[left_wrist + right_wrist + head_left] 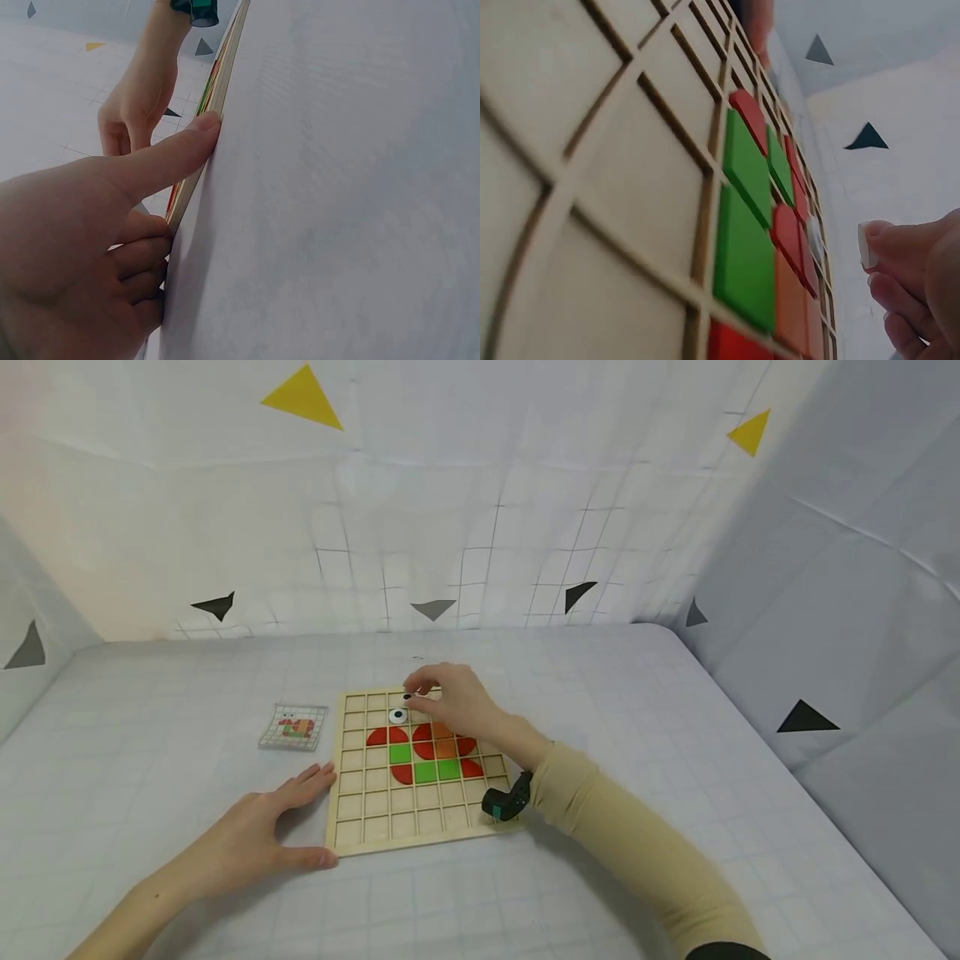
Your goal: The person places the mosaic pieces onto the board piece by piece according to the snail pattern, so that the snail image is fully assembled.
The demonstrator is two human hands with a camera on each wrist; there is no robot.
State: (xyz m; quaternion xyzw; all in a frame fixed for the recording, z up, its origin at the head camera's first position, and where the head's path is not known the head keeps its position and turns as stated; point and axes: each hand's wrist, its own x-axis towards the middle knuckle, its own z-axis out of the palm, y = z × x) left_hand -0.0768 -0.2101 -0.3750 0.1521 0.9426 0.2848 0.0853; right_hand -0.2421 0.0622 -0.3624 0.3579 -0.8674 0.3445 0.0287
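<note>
A wooden grid board (390,827) lies on the table, with red, green and orange pieces set in several cells. Among them is a round white eye piece (398,716) with a black dot, near the top. My right hand (457,702) is over the board's upper part and pinches another eye piece (407,697) between thumb and fingertips. In the right wrist view, that white piece (865,244) shows edge-on at the thumb, apart from the board. My left hand (258,835) rests at the board's left edge, thumb and fingers spread and touching the side (202,161).
A small picture card (294,727) with a coloured grid pattern lies left of the board. Behind the table (675,827) hangs a white cloth wall (450,485) with triangle marks. A black device (507,798) is strapped to the right wrist.
</note>
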